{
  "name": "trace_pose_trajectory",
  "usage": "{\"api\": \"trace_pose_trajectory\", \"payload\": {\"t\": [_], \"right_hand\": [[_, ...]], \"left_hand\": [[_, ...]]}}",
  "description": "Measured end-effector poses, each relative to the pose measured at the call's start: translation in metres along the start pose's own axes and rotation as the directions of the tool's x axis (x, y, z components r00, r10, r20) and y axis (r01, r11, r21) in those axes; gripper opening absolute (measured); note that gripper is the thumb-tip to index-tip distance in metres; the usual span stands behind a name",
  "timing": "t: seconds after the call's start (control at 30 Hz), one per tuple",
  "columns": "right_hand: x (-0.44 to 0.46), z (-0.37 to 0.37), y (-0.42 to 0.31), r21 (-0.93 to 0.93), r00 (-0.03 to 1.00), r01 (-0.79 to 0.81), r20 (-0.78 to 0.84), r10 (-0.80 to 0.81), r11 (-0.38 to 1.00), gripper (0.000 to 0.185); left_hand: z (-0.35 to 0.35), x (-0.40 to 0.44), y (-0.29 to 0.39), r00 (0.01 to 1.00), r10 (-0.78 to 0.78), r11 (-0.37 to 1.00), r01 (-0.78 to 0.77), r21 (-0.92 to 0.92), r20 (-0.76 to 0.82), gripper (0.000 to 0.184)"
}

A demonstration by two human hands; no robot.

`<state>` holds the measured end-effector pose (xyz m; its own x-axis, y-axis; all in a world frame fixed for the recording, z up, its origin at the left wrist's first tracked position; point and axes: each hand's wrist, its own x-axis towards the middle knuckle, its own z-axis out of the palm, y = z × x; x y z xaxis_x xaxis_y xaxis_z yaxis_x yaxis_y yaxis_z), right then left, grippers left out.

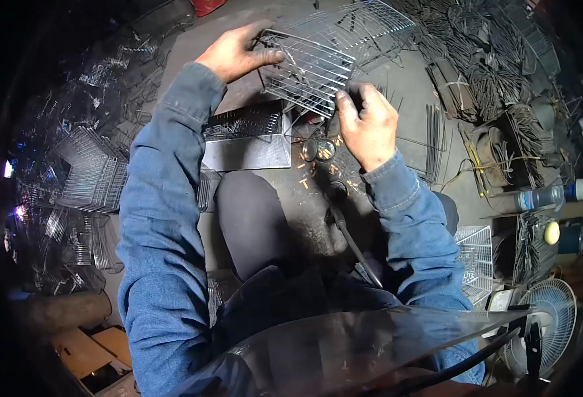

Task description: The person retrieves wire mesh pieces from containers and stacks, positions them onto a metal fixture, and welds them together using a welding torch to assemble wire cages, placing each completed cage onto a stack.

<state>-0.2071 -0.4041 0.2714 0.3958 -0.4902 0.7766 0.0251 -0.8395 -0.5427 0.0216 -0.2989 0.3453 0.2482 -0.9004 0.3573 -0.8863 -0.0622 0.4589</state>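
One pale metal box (258, 153) is holding dark wirework (245, 124). Near it, one wire rack (308, 74) is hanging between two hands, its long axis slanting from upper left to lower right. The left hand (237, 54) is clasping its left end, thumb uppermost; the right hand's (372, 122) thumb and fingers are pinching the lower-right corner.

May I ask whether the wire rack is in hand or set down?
The wire rack is in hand: left hand at its left end, right hand at its near right corner.
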Motion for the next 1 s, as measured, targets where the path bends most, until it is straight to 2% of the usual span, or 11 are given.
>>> {"api": "trace_pose_trajectory", "payload": {"t": [0.13, 0.27, 0.37, 0.4, 0.5, 0.63, 0.67, 0.77, 0.8, 0.93, 1.0], "right_hand": [[-0.002, -0.020, 0.009, -0.039, 0.999, -0.052, -0.005, 0.052, 0.998, 0.009], [-0.001, -0.041, 0.020, -0.087, 0.992, -0.120, -0.033, 0.118, 0.989, 0.011], [-0.013, -0.044, 0.039, -0.031, 0.978, -0.206, -0.022, 0.206, 0.978, 0.012], [-0.017, -0.045, 0.043, -0.009, 0.972, -0.234, -0.020, 0.234, 0.972, 0.013], [-0.016, -0.043, 0.033, -0.093, 0.980, -0.198, -0.024, 0.197, 0.976, 0.013], [-0.002, -0.046, 0.053, -0.200, 0.985, -0.159, -0.097, 0.142, 0.967, 0.013], [-0.002, -0.048, 0.055, -0.136, 0.969, -0.238, -0.103, 0.225, 0.962, 0.014], [0.001, -0.057, 0.056, -0.145, 0.968, -0.238, -0.110, 0.224, 0.960, 0.014], [0.001, -0.058, 0.058, -0.162, 0.969, -0.233, -0.119, 0.215, 0.959, 0.015], [-0.002, -0.061, 0.078, -0.171, 0.955, -0.273, -0.163, 0.246, 0.947, 0.016], [-0.002, -0.066, 0.089, -0.126, 0.950, -0.289, -0.164, 0.268, 0.949, 0.017]], "left_hand": [[0.015, 0.006, 0.007, 0.992, 0.121, 0.964, -0.108, 0.241, -0.039, 0.061], [0.021, 0.011, 0.034, 0.996, 0.089, 0.945, -0.087, 0.314, 0.010, 0.062], [0.033, 0.012, 0.018, 0.906, 0.419, 0.899, -0.405, 0.165, -0.065, 0.073], [0.035, 0.010, 0.014, 0.866, 0.501, 0.829, -0.479, 0.290, -0.002, 0.064], [0.060, 0.007, 0.000, 0.959, 0.284, 0.957, -0.282, -0.064, 0.014, 0.064], [0.069, 0.016, 0.012, 0.964, 0.264, 0.958, -0.264, -0.108, -0.018, 0.060], [0.068, 0.017, 0.017, 0.981, 0.190, 0.961, -0.178, -0.211, 0.034, 0.057], [0.073, 0.015, 0.019, 0.957, 0.286, 0.956, -0.289, -0.054, -0.053, 0.055], [0.075, 0.011, 0.023, 0.945, 0.314, 0.949, -0.316, -0.009, -0.094, 0.068], [0.076, -0.002, 0.042, 0.949, 0.250, 0.964, -0.262, -0.042, -0.192, 0.065], [0.078, -0.004, 0.052, 0.962, 0.245, 0.965, -0.253, -0.061, -0.123, 0.064]]}}
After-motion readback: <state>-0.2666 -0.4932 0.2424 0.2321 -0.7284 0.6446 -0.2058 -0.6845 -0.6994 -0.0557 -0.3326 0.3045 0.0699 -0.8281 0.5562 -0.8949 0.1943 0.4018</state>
